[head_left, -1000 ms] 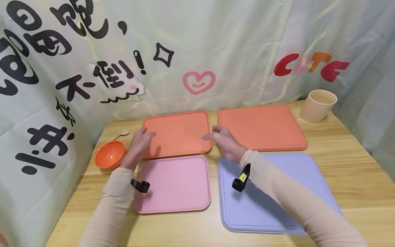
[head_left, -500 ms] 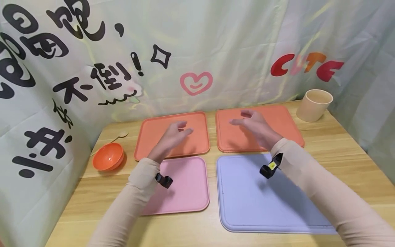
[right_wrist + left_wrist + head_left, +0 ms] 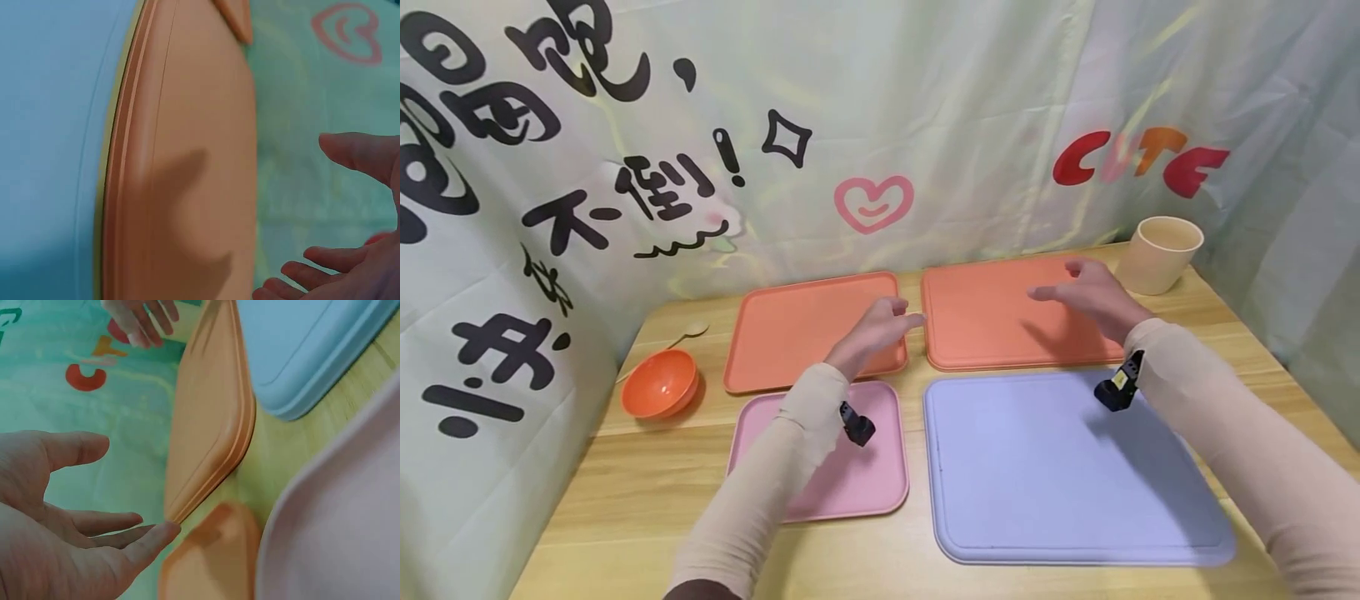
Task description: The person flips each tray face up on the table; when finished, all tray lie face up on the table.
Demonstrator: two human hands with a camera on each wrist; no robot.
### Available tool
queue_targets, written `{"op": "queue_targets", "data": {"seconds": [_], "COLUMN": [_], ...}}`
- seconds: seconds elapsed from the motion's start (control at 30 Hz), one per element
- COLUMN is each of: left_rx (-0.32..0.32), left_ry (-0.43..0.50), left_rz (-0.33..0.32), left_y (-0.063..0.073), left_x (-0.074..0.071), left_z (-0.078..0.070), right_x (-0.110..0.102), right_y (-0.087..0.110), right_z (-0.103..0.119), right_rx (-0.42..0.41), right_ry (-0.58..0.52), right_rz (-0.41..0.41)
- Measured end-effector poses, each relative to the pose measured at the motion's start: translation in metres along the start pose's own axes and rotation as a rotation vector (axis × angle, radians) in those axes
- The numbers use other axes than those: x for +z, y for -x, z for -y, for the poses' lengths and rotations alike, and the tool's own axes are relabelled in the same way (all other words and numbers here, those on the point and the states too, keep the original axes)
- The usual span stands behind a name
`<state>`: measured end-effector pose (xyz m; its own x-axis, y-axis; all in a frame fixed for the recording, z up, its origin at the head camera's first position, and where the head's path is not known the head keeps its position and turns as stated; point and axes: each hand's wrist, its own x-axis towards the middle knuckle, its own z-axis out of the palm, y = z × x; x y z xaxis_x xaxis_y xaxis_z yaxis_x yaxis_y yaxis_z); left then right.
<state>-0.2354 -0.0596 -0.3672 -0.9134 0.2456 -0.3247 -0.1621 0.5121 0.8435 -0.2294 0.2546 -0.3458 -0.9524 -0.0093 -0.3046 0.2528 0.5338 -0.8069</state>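
Note:
My left hand (image 3: 872, 333) hovers over the right end of the orange tray (image 3: 797, 329), fingers spread and nothing held. In the left wrist view its thumb and fingers (image 3: 84, 447) point toward the orange board (image 3: 209, 419). My right hand (image 3: 1093, 298) is held above the right part of that orange board (image 3: 977, 312), its fingers relaxed and apart from the thumb. The right wrist view shows the hand (image 3: 365, 212) holding nothing, with its shadow falling on the board. A pink tray (image 3: 880, 475) lies partly under my left forearm; a blue board (image 3: 1037, 475) lies beside it.
An orange bowl (image 3: 660, 383) stands at the table's left side, with a spoon (image 3: 688, 336) behind it. At the back right is a beige cup (image 3: 1157, 258), close to my right hand. A printed curtain (image 3: 962, 125) hangs along the table's back edge.
Both hands have moved to the right: the left from the orange tray's left edge to its right end, the right from between the orange pieces to over the orange board. The orange tray's left edge shifted slightly.

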Motion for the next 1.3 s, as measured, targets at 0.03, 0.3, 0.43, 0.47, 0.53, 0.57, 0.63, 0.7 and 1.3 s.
{"op": "queue_targets", "data": {"seconds": [0.03,0.3,0.43,0.47,0.53,0.57,0.63,0.7,1.3], "left_rx": [-0.011,-0.053,-0.082,-0.085,-0.089,-0.094,-0.096,-0.101,-0.197], "left_ry": [0.007,0.082,0.128,0.138,0.172,0.186,0.222,0.264,0.534], "left_rz": [0.005,0.021,0.034,0.031,0.023,0.013,-0.009,-0.039,-0.236], "left_y": [-0.002,-0.014,-0.017,-0.018,-0.021,-0.022,-0.025,-0.027,-0.037], "left_x": [0.003,0.029,0.039,0.04,0.043,0.044,0.046,0.046,0.045], "left_z": [0.0,-0.002,-0.006,-0.007,-0.008,-0.009,-0.01,-0.011,-0.023], "right_x": [-0.004,-0.022,-0.021,-0.021,-0.021,-0.02,-0.02,-0.018,-0.019], "right_y": [-0.001,-0.007,-0.011,-0.013,-0.016,-0.017,-0.02,-0.022,-0.025], "right_z": [-0.004,-0.036,-0.048,-0.05,-0.053,-0.053,-0.054,-0.055,-0.042], "right_rx": [0.006,0.085,0.11,0.119,0.142,0.153,0.174,0.191,0.294], "right_ry": [0.005,-0.013,-0.036,-0.044,-0.076,-0.099,-0.141,-0.183,-0.494], "right_rz": [-0.004,-0.033,-0.082,-0.091,-0.105,-0.111,-0.131,-0.163,-0.265]}}
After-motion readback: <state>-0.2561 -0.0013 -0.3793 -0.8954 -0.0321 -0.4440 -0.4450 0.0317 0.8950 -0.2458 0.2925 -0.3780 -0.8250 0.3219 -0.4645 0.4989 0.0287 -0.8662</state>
